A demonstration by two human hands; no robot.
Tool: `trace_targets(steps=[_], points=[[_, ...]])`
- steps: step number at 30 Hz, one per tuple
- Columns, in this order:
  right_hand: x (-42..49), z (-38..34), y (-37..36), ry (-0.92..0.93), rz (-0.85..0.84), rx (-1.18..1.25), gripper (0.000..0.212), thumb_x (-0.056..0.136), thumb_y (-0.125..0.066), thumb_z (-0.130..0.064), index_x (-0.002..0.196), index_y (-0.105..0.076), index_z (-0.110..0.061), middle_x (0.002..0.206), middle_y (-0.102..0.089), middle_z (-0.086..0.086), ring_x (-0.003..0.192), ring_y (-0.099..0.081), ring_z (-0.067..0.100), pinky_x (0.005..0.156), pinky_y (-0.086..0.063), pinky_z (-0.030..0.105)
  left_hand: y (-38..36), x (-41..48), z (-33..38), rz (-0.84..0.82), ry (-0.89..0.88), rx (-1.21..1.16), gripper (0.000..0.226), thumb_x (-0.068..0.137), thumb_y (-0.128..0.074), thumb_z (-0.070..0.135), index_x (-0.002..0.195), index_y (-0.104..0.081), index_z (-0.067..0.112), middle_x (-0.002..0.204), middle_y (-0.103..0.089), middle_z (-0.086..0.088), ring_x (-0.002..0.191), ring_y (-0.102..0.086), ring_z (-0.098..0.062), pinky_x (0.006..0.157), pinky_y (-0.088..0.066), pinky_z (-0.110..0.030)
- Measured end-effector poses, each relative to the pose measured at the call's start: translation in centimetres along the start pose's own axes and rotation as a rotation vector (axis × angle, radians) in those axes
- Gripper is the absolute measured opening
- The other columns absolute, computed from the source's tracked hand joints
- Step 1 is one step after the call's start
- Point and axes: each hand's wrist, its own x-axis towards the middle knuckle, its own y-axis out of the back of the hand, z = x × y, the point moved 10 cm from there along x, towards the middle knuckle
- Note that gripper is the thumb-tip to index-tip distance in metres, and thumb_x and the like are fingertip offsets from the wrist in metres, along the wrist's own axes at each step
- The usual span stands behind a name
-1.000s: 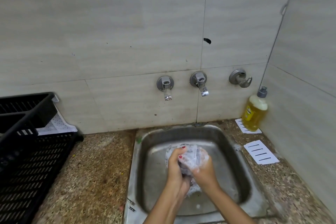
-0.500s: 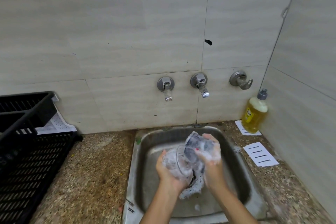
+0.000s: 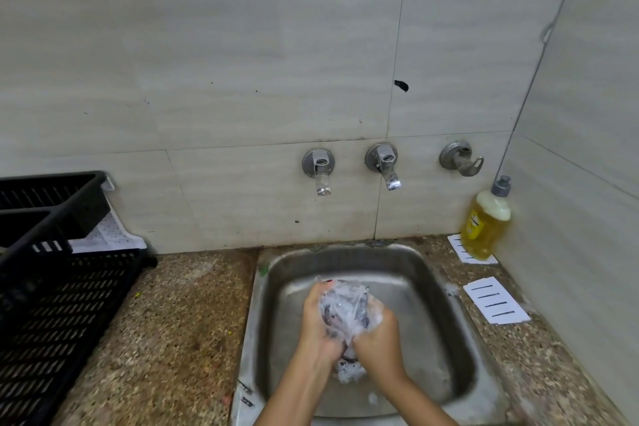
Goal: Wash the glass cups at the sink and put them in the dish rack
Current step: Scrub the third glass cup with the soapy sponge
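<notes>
Over the steel sink (image 3: 446, 339) I hold a soapy glass cup (image 3: 340, 308) between both hands. My left hand (image 3: 316, 325) grips its left side, fingers curled over the rim. My right hand (image 3: 378, 335) wraps the right side, covered in foam; whether it also holds a scrubber is hidden by suds. Foam hangs below the hands near the drain. The black dish rack (image 3: 58, 290) stands on the counter at the far left.
Two taps (image 3: 320, 171) (image 3: 385, 166) and a third valve (image 3: 461, 159) stick out of the tiled wall above the sink. A yellow soap bottle (image 3: 485, 225) stands at the back right corner, with white cards (image 3: 496, 299) on the speckled counter.
Half a second ago the hands were apart, with the cup tilted in the left hand and the right hand raised. Now both hands are pressed together round the cup, lower in the sink.
</notes>
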Motion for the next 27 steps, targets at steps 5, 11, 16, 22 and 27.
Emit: trace_targets(steps=[5, 11, 16, 22, 27], points=[[-2.2, 0.7, -4.3, -0.671, -0.17, 1.163, 0.024, 0.094, -0.039, -0.005, 0.089, -0.063, -0.001, 0.075, -0.066, 0.014, 0.066, -0.065, 0.023, 0.056, -0.054, 0.028, -1.4, 0.2, 2.8, -0.198, -0.155, 0.333, 0.044, 0.039, -0.074, 0.011, 0.082, -0.065, 0.005, 0.074, -0.063, -0.009, 0.066, -0.063, -0.021, 0.068, -0.051, -0.031], [-1.5, 2.7, -4.6, -0.723, -0.054, 1.304, 0.025, 0.092, -0.043, -0.007, 0.101, -0.062, 0.005, 0.084, -0.07, 0.018, 0.069, -0.067, 0.029, 0.053, -0.057, 0.027, -2.7, 0.0, 3.6, -0.197, -0.169, 0.432, 0.067, 0.046, -0.076, 0.012, 0.113, -0.064, 0.008, 0.091, -0.068, -0.005, 0.086, -0.064, -0.019, 0.079, -0.052, -0.031], [1.1, -0.5, 1.4, 0.175, 0.036, 0.158, 0.017, 0.06, -0.057, -0.02, 0.047, -0.047, -0.015, 0.044, -0.046, -0.008, 0.045, -0.038, 0.002, 0.042, -0.033, 0.022, -1.3, -0.5, -0.4, 0.026, 0.031, 0.051, 0.04, 0.075, -0.069, 0.02, 0.108, -0.058, 0.0, 0.081, -0.063, -0.017, 0.061, -0.064, -0.026, 0.054, -0.055, -0.031], [0.2, -1.6, 2.1, 0.158, -0.018, 0.139, 0.019, 0.054, -0.06, -0.007, 0.046, -0.048, -0.019, 0.037, -0.048, -0.008, 0.04, -0.044, -0.002, 0.041, -0.034, 0.014, -1.9, -2.0, -1.0, 0.005, -0.03, 0.122, 0.03, 0.055, -0.067, 0.014, 0.08, -0.068, -0.003, 0.066, -0.066, -0.016, 0.052, -0.064, -0.025, 0.048, -0.054, -0.027], [-2.5, 4.5, -1.5, -0.699, -0.063, 0.985, 0.018, 0.087, -0.056, -0.003, 0.07, -0.055, -0.009, 0.039, -0.058, -0.002, 0.033, -0.054, 0.003, 0.034, -0.043, 0.014, -1.1, -1.6, -1.1, -0.052, -0.089, 0.269, 0.036, 0.035, -0.071, 0.005, 0.07, -0.07, -0.003, 0.069, -0.068, -0.019, 0.058, -0.067, -0.027, 0.052, -0.055, -0.03]])
